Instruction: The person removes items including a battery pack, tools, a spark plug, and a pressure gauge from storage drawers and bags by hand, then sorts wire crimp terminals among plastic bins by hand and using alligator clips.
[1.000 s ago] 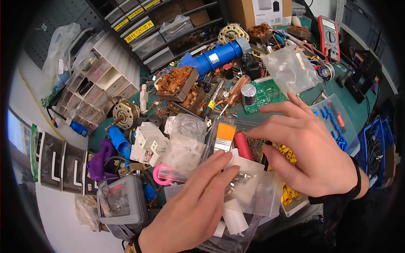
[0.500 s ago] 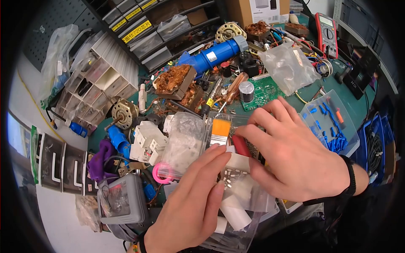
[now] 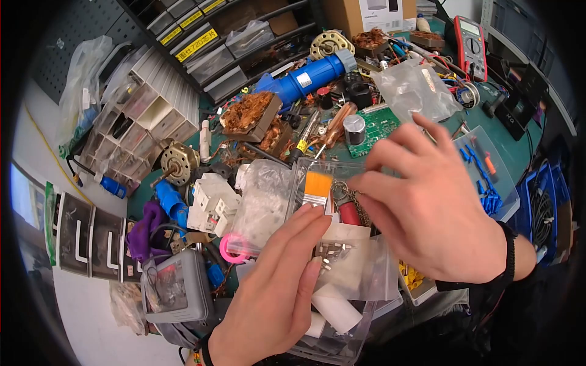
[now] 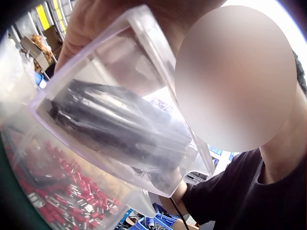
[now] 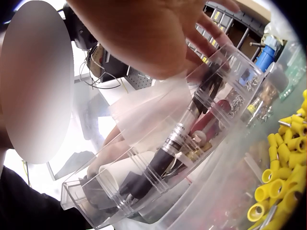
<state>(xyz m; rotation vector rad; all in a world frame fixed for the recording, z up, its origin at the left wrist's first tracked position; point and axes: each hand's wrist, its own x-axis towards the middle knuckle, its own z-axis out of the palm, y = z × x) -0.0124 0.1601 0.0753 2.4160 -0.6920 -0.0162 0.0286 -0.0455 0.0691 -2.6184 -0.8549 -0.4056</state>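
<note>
A long clear plastic box [image 3: 360,332] lies before me, full of mixed items. My right hand [image 3: 442,207] is over its far part, thumb and forefinger pinching a thin metal chain [image 3: 359,209] beside a red cylindrical piece [image 3: 348,213]. Palm inward, my left hand [image 3: 268,283] lies along the box's left side with straight fingers, the tips at a flat brush [image 3: 318,185] with orange bristles. Next to its thumb, a clear bag [image 3: 372,274] of small metal pieces covers part of the box. Below it lies a white roll [image 3: 337,308]. The right wrist view shows a silver-and-black tool [image 5: 168,151] through the box wall.
Yellow terminals [image 3: 411,277] sit in a tray to the right, with a clear box of blue pieces [image 3: 488,198] beyond. A green circuit board [image 3: 381,131], blue connector [image 3: 308,79] and copper scraps [image 3: 250,116] crowd the back. A grey case [image 3: 174,290] stands at left.
My right hand reached down and left into the box, then drew back up, the chain now between its fingertips. The clear bag shifted slightly left. My left hand stayed nearly in place.
</note>
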